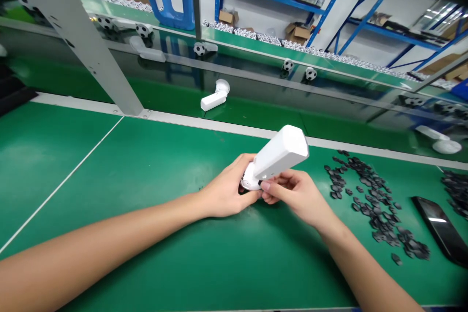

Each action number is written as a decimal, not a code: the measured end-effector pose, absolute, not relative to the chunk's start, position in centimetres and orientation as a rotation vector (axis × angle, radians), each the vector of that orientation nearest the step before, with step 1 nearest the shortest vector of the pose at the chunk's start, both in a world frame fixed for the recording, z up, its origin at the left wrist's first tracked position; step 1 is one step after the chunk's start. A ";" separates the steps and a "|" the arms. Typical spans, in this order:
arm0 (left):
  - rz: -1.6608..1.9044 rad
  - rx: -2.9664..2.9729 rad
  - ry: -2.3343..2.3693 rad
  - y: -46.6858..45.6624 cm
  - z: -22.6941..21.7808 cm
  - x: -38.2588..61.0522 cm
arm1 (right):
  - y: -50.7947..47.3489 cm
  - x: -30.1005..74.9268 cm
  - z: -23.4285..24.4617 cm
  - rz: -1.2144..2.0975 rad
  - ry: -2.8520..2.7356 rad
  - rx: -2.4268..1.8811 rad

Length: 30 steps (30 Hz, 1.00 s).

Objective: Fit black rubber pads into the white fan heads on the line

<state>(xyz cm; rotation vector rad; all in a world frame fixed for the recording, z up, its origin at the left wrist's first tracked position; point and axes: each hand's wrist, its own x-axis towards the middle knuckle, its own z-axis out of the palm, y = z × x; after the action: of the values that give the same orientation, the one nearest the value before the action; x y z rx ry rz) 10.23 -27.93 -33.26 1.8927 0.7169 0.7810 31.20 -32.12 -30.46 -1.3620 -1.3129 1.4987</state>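
A white plastic device [278, 156] with a long boxy handle and a round head is held above the green worktable [146, 170]. My left hand [226, 190] is wrapped round its round head from the left. My right hand [292, 194] pinches the same end from the right, thumb and fingers pressed against the spot where head meets handle. The handle points up and away to the right. What sits under my right fingertips is too small to make out.
A scatter of several small black flat parts [369, 200] lies on the table to the right, beside a black phone [440, 226]. Beyond the white edge strip runs a conveyor [256, 107] carrying another white device [215, 96], with football-patterned balls [310, 73] further back. A grey post [87, 44] rises at the left.
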 end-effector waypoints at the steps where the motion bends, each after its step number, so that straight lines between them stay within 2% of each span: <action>1: 0.772 1.915 0.732 -27.9 -33.3 10.3 | -32.1 31.3 -30.6 1.478 -1.308 -1.389; 16: 0.715 2.044 0.800 -27.4 -33.2 11.2 | -31.3 32.2 -30.7 1.151 -1.496 -1.600; 25: 0.739 1.667 0.548 -27.1 -33.5 10.7 | -31.8 32.3 -30.2 0.976 -1.888 -1.374; 30: 0.717 1.797 0.559 -27.3 -33.3 10.2 | -31.5 33.2 -30.7 0.895 -1.915 -1.343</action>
<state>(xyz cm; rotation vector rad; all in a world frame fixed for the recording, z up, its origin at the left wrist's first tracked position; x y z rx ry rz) 10.19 -27.27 -33.27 1.7968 0.5589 0.7175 33.16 -31.53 -30.68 -1.3428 -1.9153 0.8949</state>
